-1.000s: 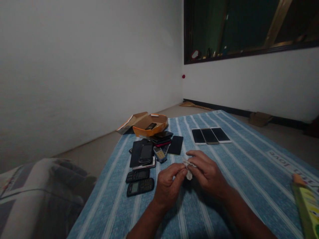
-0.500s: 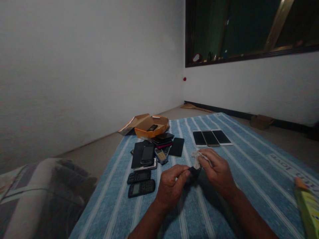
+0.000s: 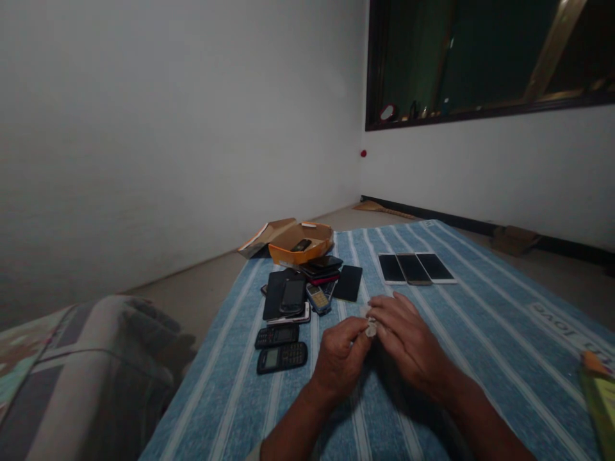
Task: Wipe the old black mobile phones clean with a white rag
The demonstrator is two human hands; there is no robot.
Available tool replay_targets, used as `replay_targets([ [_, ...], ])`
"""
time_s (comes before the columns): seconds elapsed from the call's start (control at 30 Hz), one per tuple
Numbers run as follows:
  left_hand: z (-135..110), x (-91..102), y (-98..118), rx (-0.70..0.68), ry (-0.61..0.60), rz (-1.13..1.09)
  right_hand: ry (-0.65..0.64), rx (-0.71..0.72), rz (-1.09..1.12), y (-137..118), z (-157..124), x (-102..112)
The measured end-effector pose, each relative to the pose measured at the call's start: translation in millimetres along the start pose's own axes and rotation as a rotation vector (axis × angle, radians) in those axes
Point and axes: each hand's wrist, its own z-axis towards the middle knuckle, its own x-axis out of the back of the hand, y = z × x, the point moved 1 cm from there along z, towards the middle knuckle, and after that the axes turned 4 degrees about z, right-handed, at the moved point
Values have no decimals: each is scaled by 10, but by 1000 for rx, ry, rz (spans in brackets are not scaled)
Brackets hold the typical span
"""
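My left hand [image 3: 340, 352] and my right hand [image 3: 410, 336] meet above the striped cloth. A crumpled white cloth or tissue [image 3: 371, 329] shows between them, with the fingers of my right hand laid over it. The thumb and forefinger of my left hand are pinched together, and what they hold is hidden behind the fingers. To the left lie two black keypad phones, the nearer keypad phone [image 3: 282, 357] below the other keypad phone [image 3: 277, 335]. A blue keypad phone [image 3: 318, 298] and a dark touchscreen phone [image 3: 293, 296] lie beyond.
Three large phones, among them a gold phone [image 3: 414, 269], lie side by side at the back right. An open orange box [image 3: 288, 256] with a phone inside stands behind the phone pile. A yellow-green packet [image 3: 598, 397] lies at the right edge. Grey fabric [image 3: 110, 365] is at left.
My right hand has closed in on my left, its fingers now covering the white cloth. The dark piece seen earlier at my left fingertips is out of sight. The view has shifted slightly.
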Motion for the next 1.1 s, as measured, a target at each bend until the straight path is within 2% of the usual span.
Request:
replay_targets([
  [0.13,-6,-10,-22,14,23,-10,-96,-9,29,10,-26,88],
  [0.3,-32,-37,-53,102,55,-96,-198,-39,9,-16,4,165],
  [0.4,-41,-35,-57,98,81,-115,-239,-26,15,-20,27,173],
  [0.6,-25,-18,-27,22,31,-120,-234,2,-9,43,16,141],
  [0.9,-4,-13,15,90,56,-150,-161,73,-100,146,21,66],
  [1.1,-5,3,39,142,68,-127,-163,65,-50,137,41,83],
])
